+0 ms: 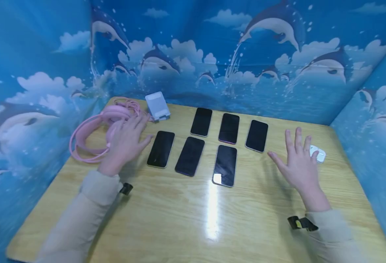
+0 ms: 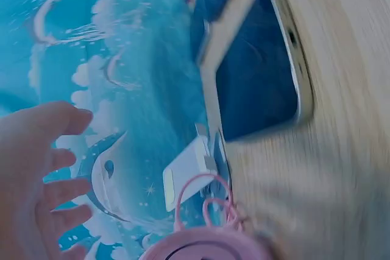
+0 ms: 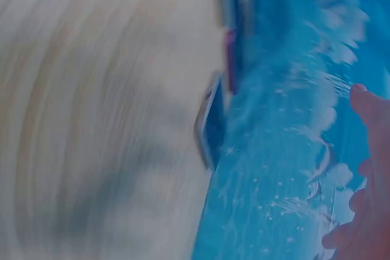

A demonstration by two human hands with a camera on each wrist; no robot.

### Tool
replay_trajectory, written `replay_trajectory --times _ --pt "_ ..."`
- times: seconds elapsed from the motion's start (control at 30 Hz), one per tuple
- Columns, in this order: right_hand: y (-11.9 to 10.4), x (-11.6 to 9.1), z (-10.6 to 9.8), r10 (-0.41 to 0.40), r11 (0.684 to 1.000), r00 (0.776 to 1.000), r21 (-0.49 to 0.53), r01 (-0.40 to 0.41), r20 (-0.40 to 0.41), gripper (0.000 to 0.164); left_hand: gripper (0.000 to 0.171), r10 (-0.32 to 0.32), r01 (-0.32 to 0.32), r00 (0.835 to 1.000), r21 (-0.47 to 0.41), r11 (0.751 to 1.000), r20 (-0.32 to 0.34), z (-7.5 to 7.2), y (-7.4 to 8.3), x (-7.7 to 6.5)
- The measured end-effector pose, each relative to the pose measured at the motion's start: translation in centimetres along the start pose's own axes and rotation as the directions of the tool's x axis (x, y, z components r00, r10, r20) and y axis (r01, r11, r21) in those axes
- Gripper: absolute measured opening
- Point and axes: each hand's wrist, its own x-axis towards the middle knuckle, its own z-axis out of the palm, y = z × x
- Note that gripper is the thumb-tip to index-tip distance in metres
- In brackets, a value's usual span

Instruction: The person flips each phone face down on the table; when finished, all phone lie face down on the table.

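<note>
My left hand [image 1: 126, 144] has its fingers stretched out and overlaps the pink headphones [image 1: 87, 136] in the head view. It holds nothing. The left wrist view shows that hand [image 2: 42, 181] raised, with a phone [image 2: 259, 80] on the table beyond it. My right hand [image 1: 299, 170], fingers spread, is over the table's right side and holds nothing. A small white object [image 1: 320, 155] lies partly hidden behind its fingers. Several dark-screened phones lie face up between the hands, the closest to the left hand being a black phone [image 1: 161, 149] and to the right hand another phone [image 1: 257, 136].
A white stand-like holder [image 1: 157, 105] is at the back left, beside the headphones' pink cable [image 1: 128, 104]. A front phone [image 1: 224, 166] reflects light. The wooden table [image 1: 166, 219] is bordered by a blue dolphin-print curtain [image 1: 193, 80] at the back and sides.
</note>
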Motion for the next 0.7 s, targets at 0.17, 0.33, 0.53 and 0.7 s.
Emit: replay_trajectory --times 0.17,0.33,0.53,0.7 --pt "-2.0 -0.6 2.0 0.013 0.931 0.997 0.365 0.015 -0.075 0.078 0.061 -0.02 0.003 0.999 -0.394 0.919 -0.037 1.8 0.6 -0.7" --pt "-4.3 -1.0 4.4 -0.048 0.833 0.999 0.552 0.046 -0.011 0.073 0.055 -0.16 0.089 0.986 -0.666 0.741 -0.047 4.1 1.5 -1.8" --pt "-7.7 -1.7 6.7 -0.157 0.782 0.986 0.616 0.092 0.052 0.065 0.043 -0.399 0.197 0.917 -0.887 0.419 0.015 5.8 2.6 -3.5" --pt "-10.4 -1.1 8.4 -0.218 0.836 0.976 0.514 0.192 -0.01 0.055 0.046 -0.463 0.247 0.884 -0.909 0.335 0.069 7.0 2.7 -4.0"
